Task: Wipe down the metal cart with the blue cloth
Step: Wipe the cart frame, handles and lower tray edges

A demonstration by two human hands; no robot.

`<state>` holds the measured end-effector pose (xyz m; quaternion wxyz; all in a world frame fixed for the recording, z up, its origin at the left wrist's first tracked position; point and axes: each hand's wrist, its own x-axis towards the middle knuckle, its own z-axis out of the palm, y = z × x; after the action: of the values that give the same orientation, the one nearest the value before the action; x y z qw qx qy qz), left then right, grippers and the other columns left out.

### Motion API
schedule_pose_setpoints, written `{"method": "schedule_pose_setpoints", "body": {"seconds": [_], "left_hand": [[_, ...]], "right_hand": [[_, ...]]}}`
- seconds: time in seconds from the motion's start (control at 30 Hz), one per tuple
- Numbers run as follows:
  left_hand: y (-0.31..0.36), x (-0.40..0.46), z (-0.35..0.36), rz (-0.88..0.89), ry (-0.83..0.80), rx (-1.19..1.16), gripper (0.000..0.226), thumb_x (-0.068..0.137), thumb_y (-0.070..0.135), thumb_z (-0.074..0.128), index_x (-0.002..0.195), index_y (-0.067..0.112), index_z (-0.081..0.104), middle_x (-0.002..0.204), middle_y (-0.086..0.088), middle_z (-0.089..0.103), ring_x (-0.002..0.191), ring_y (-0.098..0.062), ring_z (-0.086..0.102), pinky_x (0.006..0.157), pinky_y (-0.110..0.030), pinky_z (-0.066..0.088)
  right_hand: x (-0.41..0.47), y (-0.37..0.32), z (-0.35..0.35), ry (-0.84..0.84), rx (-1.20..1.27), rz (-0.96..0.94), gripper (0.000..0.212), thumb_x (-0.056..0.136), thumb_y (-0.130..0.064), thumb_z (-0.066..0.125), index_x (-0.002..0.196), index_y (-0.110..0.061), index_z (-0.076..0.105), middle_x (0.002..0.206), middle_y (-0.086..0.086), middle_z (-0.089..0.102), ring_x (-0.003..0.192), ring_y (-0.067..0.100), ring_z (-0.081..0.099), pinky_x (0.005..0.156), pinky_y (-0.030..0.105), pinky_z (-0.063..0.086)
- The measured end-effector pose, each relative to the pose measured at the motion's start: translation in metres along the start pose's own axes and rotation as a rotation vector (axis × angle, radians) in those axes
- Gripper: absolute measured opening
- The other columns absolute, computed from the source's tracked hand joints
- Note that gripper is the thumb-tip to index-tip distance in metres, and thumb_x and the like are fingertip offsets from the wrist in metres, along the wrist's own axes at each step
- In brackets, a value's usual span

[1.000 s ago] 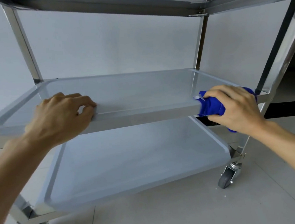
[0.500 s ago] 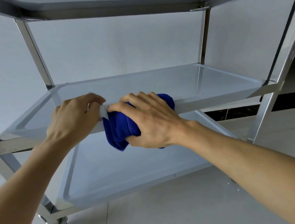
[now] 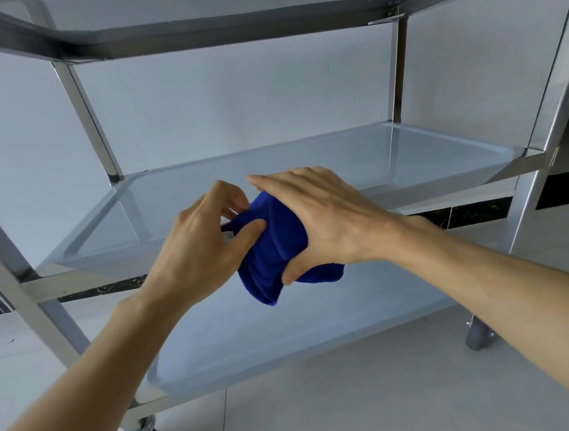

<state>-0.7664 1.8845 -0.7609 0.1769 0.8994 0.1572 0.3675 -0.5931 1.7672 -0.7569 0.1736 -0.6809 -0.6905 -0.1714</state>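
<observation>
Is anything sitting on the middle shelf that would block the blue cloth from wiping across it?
Nothing visible does. The right hand holds the blue cloth at the front edge of the middle shelf, the left hand pinches a fold, and the shelf surface behind them shows bare metal.

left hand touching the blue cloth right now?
Touching. Head view: left hand pinches the blue cloth edge with thumb and fingers; right hand grips it too.

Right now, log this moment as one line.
left hand: pinches cloth | right hand: grips cloth | cart: middle shelf behind hands
</observation>
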Motion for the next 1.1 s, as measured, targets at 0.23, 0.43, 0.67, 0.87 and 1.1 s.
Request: {"method": "schedule_pose_setpoints", "body": {"seconds": [0.23, 0.43, 0.67, 0.87, 1.1], "left_hand": [[0.002, 0.001, 0.001, 0.032, -0.025, 0.141, 0.017, 0.092, 0.039, 0.052, 0.108, 0.037, 0.048, 0.102, 0.021, 0.058, 0.091, -0.007, 0.059, 0.075, -0.038, 0.056], [0.010, 0.001, 0.008, 0.104, 0.058, 0.263, 0.028, 0.090, 0.020, 0.055, 0.116, 0.029, 0.053, 0.109, 0.008, 0.058, 0.098, -0.017, 0.051, 0.086, -0.032, 0.041], [0.030, -0.006, 0.031, 0.418, 0.055, 0.485, 0.044, 0.082, 0.001, 0.042, 0.118, 0.009, 0.067, 0.117, -0.005, 0.067, 0.100, -0.030, 0.061, 0.087, -0.039, 0.046], [0.029, 0.000, 0.056, 0.245, -0.051, 0.811, 0.068, 0.086, 0.057, 0.051, 0.138, 0.013, 0.044, 0.125, -0.003, 0.057, 0.105, -0.028, 0.052, 0.095, -0.042, 0.036], [-0.008, -0.007, 0.031, 0.400, 0.029, 0.836, 0.060, 0.096, 0.052, 0.046, 0.142, 0.013, 0.042, 0.127, -0.002, 0.056, 0.104, -0.027, 0.054, 0.095, -0.040, 0.040]], "right_hand": [[-0.029, 0.058, -0.030, 0.117, 0.293, 0.225, 0.046, 0.081, -0.062, 0.059, 0.111, -0.031, 0.073, 0.132, -0.012, 0.059, 0.128, 0.011, 0.047, 0.112, 0.044, 0.035], [-0.025, 0.052, -0.018, 0.145, 0.322, 0.421, 0.026, 0.088, -0.058, 0.058, 0.087, -0.033, 0.067, 0.095, -0.018, 0.071, 0.099, 0.011, 0.065, 0.092, 0.043, 0.051], [-0.008, 0.046, -0.020, 0.083, 0.202, 0.473, 0.037, 0.094, -0.059, 0.050, 0.084, -0.025, 0.064, 0.085, -0.011, 0.067, 0.081, 0.018, 0.065, 0.084, 0.043, 0.053], [-0.015, 0.049, -0.008, 0.197, 0.197, 0.488, 0.050, 0.096, -0.066, 0.031, 0.086, -0.027, 0.060, 0.078, -0.009, 0.069, 0.079, 0.022, 0.066, 0.082, 0.041, 0.050], [-0.036, 0.063, 0.018, 0.467, -0.086, 0.309, 0.063, 0.098, -0.052, 0.024, 0.095, -0.014, 0.074, 0.077, 0.011, 0.072, 0.074, 0.039, 0.065, 0.063, 0.043, 0.052]]}}
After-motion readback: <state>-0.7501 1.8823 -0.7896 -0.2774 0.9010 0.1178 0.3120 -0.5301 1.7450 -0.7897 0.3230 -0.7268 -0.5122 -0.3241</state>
